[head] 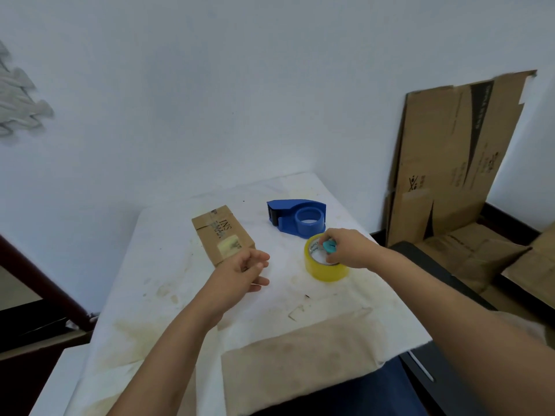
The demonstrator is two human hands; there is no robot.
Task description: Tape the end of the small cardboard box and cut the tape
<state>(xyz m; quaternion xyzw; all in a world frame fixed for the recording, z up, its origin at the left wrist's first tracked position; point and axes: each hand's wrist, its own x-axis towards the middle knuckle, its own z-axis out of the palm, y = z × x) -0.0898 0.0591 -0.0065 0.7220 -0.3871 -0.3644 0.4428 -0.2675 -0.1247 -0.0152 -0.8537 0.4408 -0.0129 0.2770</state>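
A small brown cardboard box (220,234) with printed letters and old tape lies flat on the white cloth, left of centre. My left hand (243,273) hovers at its near end with fingers loosely spread, holding nothing. A yellow tape roll (322,270) lies flat to the right. My right hand (345,249) rests on top of the roll, fingers pinched on a small teal cutter (329,246). Whether the hand also grips the roll is unclear.
A blue tape dispenser (297,217) with no roll in it sits behind the yellow roll. The white stained cloth (180,310) covers the table. Flattened cardboard sheets (450,157) lean on the wall at right, and more cardboard (468,250) lies below them.
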